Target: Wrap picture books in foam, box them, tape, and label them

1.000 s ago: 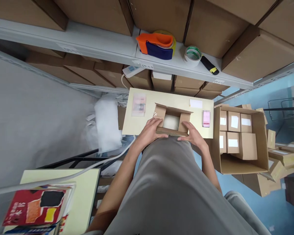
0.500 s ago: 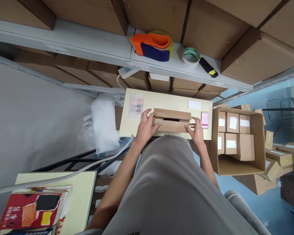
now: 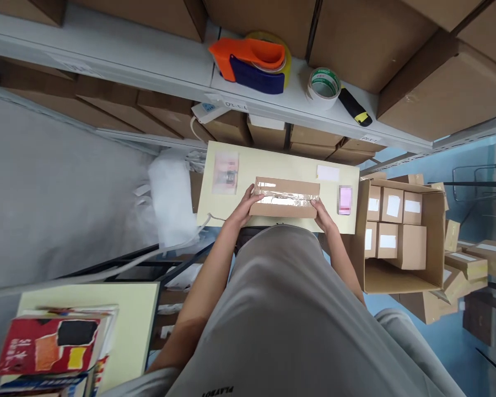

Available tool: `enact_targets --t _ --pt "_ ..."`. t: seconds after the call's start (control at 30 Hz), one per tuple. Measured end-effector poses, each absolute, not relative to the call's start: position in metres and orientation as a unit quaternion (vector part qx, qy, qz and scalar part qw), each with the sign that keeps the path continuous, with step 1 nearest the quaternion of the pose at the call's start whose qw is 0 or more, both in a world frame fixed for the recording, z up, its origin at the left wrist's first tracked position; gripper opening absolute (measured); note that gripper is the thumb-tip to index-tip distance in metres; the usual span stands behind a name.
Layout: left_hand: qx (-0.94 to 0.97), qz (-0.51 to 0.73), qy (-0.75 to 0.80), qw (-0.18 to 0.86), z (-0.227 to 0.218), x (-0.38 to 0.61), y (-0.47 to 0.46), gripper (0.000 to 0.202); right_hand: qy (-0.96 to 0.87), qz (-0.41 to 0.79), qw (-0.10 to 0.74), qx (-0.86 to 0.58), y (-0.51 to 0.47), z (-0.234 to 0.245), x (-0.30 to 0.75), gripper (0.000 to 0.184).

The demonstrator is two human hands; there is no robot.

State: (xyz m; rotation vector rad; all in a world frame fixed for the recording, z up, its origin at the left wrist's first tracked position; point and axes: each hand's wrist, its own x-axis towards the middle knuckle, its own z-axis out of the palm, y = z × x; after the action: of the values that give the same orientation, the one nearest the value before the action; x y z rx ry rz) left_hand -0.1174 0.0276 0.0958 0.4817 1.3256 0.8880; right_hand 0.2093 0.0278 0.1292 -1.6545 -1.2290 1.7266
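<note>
A long brown cardboard box [image 3: 287, 210] lies across the cream tabletop [image 3: 268, 160] in front of me. Clear shiny tape runs along its upper face, which looks closed. My left hand [image 3: 243, 208] grips the left end, thumb on top. At the right end my right hand [image 3: 323, 214] holds the box the same way, its thumb near the taped seam. The undersides of the fingers are hidden by the box. Right of it lies a phone [image 3: 345, 199] with a pink screen, and behind that a white label [image 3: 328, 173].
On the shelf [image 3: 149, 60] above are an orange-and-blue tape dispenser [image 3: 252, 66], a tape roll [image 3: 324, 88] and a black-and-yellow cutter [image 3: 354, 106]. A large carton [image 3: 405, 285] of small boxes stands right. A pink printed packet [image 3: 225, 172] lies left; books [image 3: 49, 347] sit lower left.
The box's top gap, open before, is now covered, and a taped face shows upward. Both hands have shifted from the flap edges to gripping the box's ends.
</note>
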Motion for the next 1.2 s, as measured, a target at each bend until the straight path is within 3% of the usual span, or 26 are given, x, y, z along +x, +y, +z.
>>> enact_targets --t 0.1,0.3,0.47,0.87,1.2 --pt "0.220 0.386 0.539 0.716 0.092 -0.123 0.031 0.107 -0.409 0.676 0.241 -0.563 0.031 0.123 0.210 0.099" --pt "0.186 0.392 0.494 0.754 0.081 -0.127 0.033 0.090 -0.413 0.693 0.218 -0.550 0.040 0.113 0.209 0.108" --pt "0.177 0.403 0.481 0.758 0.082 -0.124 0.038 0.087 -0.420 0.684 0.207 -0.560 0.048 0.121 0.208 0.105" --pt "0.187 0.441 0.469 0.742 0.081 -0.126 0.012 0.106 -0.396 0.700 0.229 -0.549 0.032 0.120 0.204 0.101" --pt "0.161 0.404 0.457 0.776 0.063 -0.143 0.027 0.088 -0.385 0.719 0.176 -0.551 0.053 0.122 0.200 0.099"
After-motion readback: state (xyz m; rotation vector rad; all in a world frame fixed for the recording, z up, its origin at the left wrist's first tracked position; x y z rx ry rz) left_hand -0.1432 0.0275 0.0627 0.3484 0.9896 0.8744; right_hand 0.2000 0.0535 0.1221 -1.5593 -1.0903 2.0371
